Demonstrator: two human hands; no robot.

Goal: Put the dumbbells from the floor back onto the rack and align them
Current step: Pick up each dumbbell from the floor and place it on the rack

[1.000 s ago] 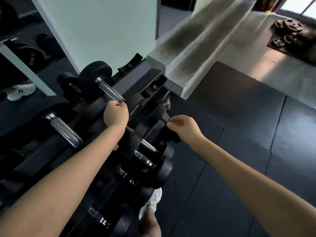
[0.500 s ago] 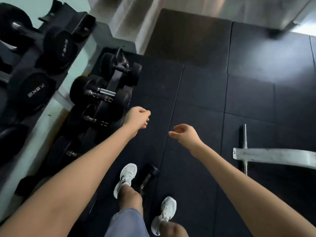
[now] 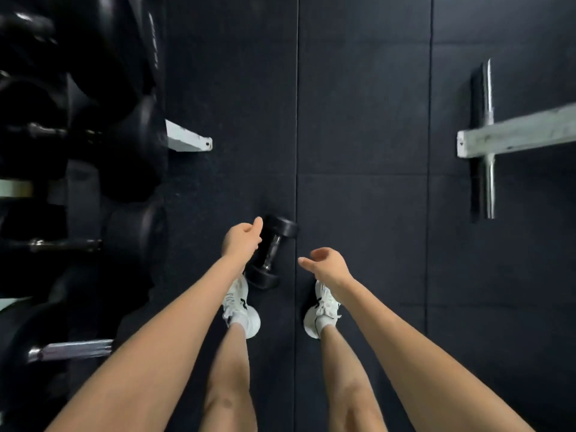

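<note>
Black rubber floor tiles (image 3: 358,104) fill the view, their seams running straight between the person's two white shoes. Along the left edge stands the dumbbell rack (image 3: 78,188), dark and loaded with large black dumbbells; a pale foot of its frame (image 3: 188,140) juts out onto the floor. On the right side of the floor lies a whitish bench leg (image 3: 517,132) crossed by a chrome bar (image 3: 489,138), well apart from everything else.

One small black dumbbell (image 3: 271,252) lies on the floor just ahead of the left shoe (image 3: 238,304), tilted, its near head almost touching the toe. Nothing lies between it and the rack except bare floor.

The left hand (image 3: 241,240) hangs over the dumbbell's left side, loosely curled, thumb up; whether it touches the far head cannot be told, and it grips nothing. The right hand (image 3: 325,265) floats above the right shoe (image 3: 322,310), fingers relaxed and half spread, empty, near the dumbbell but apart from it.
</note>
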